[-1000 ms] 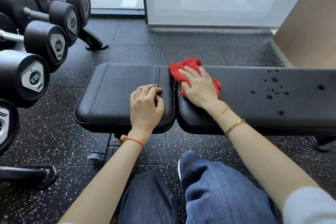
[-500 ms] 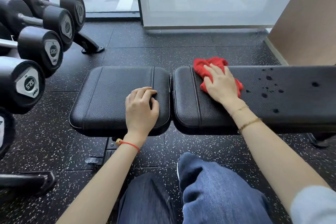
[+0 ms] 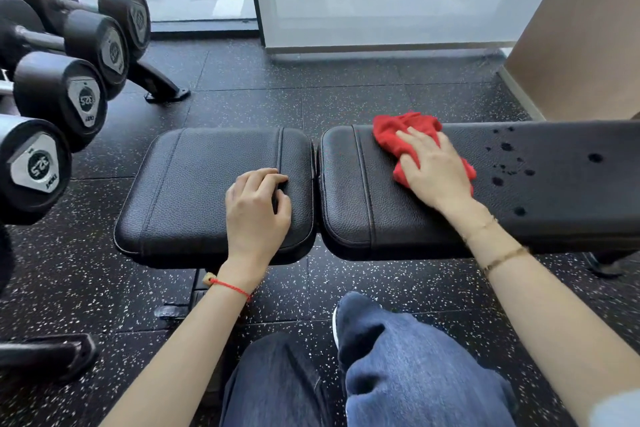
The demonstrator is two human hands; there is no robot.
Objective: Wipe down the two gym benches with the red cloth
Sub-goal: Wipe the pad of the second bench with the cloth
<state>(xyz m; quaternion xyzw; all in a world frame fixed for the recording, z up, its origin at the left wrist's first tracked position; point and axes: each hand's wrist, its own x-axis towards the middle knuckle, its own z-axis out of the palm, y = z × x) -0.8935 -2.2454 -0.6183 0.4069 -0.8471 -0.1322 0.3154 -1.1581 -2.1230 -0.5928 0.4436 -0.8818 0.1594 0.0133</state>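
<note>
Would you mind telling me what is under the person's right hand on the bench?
The right hand presses flat on a bunched red cloth lying on the long bench pad. Cloth shows beyond the fingers and at the hand's right edge. The pad surface beneath is covered, so any spots there cannot be seen.

Dumbbells (image 3: 59,97) stand left of the bench (image 3: 207,191); cloth (image 3: 401,130) lies on its right pad (image 3: 346,191).
</note>
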